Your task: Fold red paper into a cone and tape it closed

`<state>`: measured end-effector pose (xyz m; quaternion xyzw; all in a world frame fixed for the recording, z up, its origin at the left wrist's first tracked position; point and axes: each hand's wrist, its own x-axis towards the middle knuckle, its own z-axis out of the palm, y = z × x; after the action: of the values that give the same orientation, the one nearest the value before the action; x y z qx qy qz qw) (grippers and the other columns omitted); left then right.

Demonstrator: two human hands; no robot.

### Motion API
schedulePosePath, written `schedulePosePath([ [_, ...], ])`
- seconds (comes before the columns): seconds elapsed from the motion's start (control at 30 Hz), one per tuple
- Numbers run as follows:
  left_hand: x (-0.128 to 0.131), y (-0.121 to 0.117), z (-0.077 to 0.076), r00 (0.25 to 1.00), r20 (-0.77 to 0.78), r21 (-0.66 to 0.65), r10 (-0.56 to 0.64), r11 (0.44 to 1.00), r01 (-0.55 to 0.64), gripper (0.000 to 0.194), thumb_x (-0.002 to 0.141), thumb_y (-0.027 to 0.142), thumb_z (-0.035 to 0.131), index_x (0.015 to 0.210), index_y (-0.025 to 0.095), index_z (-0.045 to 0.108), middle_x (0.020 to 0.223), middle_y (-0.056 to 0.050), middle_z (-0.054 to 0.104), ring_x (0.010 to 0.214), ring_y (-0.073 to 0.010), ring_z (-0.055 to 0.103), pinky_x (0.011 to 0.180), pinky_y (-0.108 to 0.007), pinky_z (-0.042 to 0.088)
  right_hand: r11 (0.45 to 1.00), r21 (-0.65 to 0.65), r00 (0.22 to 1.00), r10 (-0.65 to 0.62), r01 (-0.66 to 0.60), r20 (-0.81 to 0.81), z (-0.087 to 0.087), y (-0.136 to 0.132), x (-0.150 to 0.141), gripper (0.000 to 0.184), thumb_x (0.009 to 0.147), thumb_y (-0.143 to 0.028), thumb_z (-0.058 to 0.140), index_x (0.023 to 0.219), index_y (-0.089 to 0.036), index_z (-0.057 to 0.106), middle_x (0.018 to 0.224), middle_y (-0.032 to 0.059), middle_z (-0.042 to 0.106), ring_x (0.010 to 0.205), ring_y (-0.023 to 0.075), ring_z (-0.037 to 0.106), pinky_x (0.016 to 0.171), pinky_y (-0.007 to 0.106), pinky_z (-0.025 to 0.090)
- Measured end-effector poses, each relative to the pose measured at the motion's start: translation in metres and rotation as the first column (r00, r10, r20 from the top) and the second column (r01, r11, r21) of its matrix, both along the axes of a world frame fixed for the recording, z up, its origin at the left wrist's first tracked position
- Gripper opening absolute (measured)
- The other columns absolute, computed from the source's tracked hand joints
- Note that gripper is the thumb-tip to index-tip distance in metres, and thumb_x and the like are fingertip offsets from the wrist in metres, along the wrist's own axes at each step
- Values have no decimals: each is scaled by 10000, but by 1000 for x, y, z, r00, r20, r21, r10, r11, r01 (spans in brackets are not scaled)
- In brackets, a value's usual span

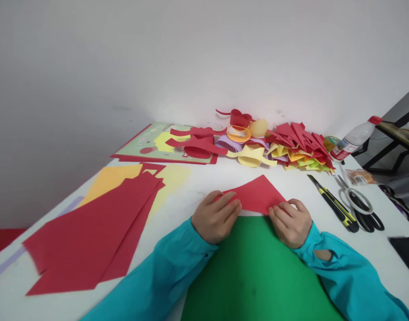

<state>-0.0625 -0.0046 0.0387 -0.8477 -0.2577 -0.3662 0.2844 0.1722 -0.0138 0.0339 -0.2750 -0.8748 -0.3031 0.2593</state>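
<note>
A sheet of red paper (258, 194), folded to a roughly triangular shape with its peak pointing away from me, is held between my two hands. My left hand (217, 216) has its fingers closed on the left corner. On the right corner, my right hand (290, 223) pinches the paper with fingers curled. Below the hands a large green sheet (258, 267) covers the near part of the table. My fingers hide both lower corners of the red paper.
Large red sheets (90, 236) lie at left. Curled paper cut-outs (200, 145) and folded red pieces (298, 136) are piled along the wall. At right are a utility knife (334, 203), scissors (365, 219), a tape roll (369, 206), a bottle (354, 138) and a black object (405, 254).
</note>
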Motion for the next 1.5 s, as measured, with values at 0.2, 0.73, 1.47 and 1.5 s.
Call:
schedulePosePath([
  [0.2,-12,7,1,999,-23,25,28,999,-27,114,760,73,568,844,128,621,823,-64,714,871,-230,653,699,-364,450,1000,22,1000,-11,11,-11,4,3,5,92,802,-104,569,875,-107,625,752,44,677,753,165,560,698,351,401],
  [0.73,20,-11,-4,999,11,-24,33,999,-33,162,817,102,492,880,110,641,881,-81,700,855,-226,624,705,-371,442,998,21,998,54,-55,20,0,-2,-10,172,836,-90,492,934,-80,633,822,86,689,834,199,594,758,380,440],
  [1.47,5,-3,6,999,25,52,33,998,-34,102,788,83,546,779,118,641,761,-73,696,750,-202,619,604,-331,422,999,38,997,27,-25,-71,-2,13,10,159,779,-110,585,934,-121,616,783,52,700,759,187,588,680,358,410],
  [1.5,4,-2,7,999,24,56,35,998,-37,90,779,80,558,776,114,641,762,-75,698,748,-204,622,606,-332,422,999,36,997,30,-27,-77,-2,14,11,167,774,-112,588,938,-122,615,784,52,701,759,189,586,675,357,409],
])
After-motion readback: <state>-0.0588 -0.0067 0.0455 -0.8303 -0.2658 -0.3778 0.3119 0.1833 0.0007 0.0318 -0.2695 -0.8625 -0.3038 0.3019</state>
